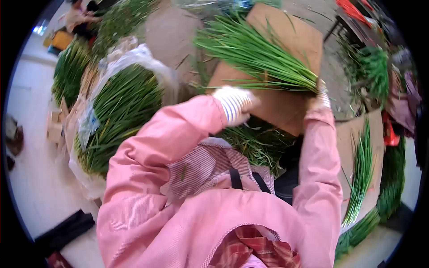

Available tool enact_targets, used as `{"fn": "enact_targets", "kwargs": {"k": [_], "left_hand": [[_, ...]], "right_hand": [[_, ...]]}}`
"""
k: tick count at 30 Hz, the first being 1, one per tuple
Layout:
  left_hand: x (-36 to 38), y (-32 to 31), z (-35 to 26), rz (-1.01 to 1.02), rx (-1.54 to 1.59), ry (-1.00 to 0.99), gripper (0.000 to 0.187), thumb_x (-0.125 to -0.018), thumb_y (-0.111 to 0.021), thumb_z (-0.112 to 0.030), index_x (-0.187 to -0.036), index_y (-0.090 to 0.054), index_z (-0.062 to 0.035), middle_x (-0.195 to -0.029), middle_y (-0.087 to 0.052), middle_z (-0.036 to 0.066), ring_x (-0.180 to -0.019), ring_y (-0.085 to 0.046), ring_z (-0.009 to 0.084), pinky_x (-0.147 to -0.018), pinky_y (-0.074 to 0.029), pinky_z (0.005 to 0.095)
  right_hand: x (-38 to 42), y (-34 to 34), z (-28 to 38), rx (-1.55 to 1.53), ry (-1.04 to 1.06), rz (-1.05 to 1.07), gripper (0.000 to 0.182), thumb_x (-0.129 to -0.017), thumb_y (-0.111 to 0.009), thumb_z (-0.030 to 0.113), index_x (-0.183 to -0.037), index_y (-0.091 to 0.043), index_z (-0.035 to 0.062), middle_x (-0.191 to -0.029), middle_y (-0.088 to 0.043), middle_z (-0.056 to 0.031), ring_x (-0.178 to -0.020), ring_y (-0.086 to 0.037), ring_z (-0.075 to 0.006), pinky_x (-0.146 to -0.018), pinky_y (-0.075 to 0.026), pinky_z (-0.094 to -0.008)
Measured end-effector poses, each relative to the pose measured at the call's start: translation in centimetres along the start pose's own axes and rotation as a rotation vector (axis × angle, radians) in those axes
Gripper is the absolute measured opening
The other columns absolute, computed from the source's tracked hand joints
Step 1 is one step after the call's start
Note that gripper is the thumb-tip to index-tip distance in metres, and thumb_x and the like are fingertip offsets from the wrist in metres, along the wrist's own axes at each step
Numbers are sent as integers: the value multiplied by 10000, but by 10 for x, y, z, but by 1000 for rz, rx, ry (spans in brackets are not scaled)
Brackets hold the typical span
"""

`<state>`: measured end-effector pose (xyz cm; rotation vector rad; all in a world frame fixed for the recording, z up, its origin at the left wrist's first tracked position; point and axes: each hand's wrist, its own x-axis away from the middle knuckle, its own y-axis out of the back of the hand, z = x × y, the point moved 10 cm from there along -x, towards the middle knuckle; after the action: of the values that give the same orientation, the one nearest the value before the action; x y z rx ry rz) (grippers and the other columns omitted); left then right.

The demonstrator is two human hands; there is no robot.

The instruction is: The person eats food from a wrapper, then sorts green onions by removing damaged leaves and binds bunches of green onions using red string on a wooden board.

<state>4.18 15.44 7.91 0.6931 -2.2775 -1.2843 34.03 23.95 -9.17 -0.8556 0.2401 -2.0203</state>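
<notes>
A large bunch of long green stalks (pixel 263 58) lies across a brown cardboard sheet (pixel 281 109), its leafy tips fanned to the upper left. My right hand (pixel 319 96), in a striped glove, is at the pale root end of the bunch; its fingers are mostly hidden. My left hand (pixel 234 105), also in a striped glove, is over the lower left part of the cardboard, below the stalks. It is blurred, and whether it holds anything cannot be made out.
A plastic-lined bag of green stalks (pixel 127 98) stands at the left. On the right, a smaller bunch (pixel 362 169) lies on another cardboard piece (pixel 377 147). Loose greens (pixel 254 143) lie below the cardboard. Another person (pixel 80 20) is at the upper left.
</notes>
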Motion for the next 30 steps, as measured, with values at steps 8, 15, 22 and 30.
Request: {"fn": "enact_targets", "kwargs": {"k": [8,15,22,30], "left_hand": [[163,-21,-33,-352,794,16,320,-721,-584,-80,-1040,-561,-84,-934,-594,129,-858,-577,267,-712,-466,320],[257,11,-15,-754,705,25,232,-740,-569,-69,-969,-573,-32,-864,-592,131,-814,-576,276,-698,-465,332],[395,74,18,-1169,105,58,264,-640,-592,10,-903,-577,-18,-713,-588,103,-618,-585,275,-536,-478,347],[513,134,76,-1281,-159,403,191,-666,-586,15,-856,-581,1,-711,-583,134,-628,-580,298,-566,-473,339]], "right_hand": [[91,-65,99,883,944,-44,414,-779,-613,141,-1140,-465,2,-990,-563,-93,-869,-517,-174,-820,-420,-286],[283,-339,-127,983,310,1001,218,-793,-524,33,-1009,-558,21,-891,-569,-19,-784,-510,-98,-678,-423,-212],[423,-475,-291,896,-118,1419,380,-798,-571,249,-1111,-505,43,-922,-589,-27,-717,-523,-92,-588,-382,-201],[469,-550,-404,1273,-182,1354,441,-664,-702,280,-1024,-561,67,-703,-550,7,-526,-440,-91,-465,-315,-225]]}}
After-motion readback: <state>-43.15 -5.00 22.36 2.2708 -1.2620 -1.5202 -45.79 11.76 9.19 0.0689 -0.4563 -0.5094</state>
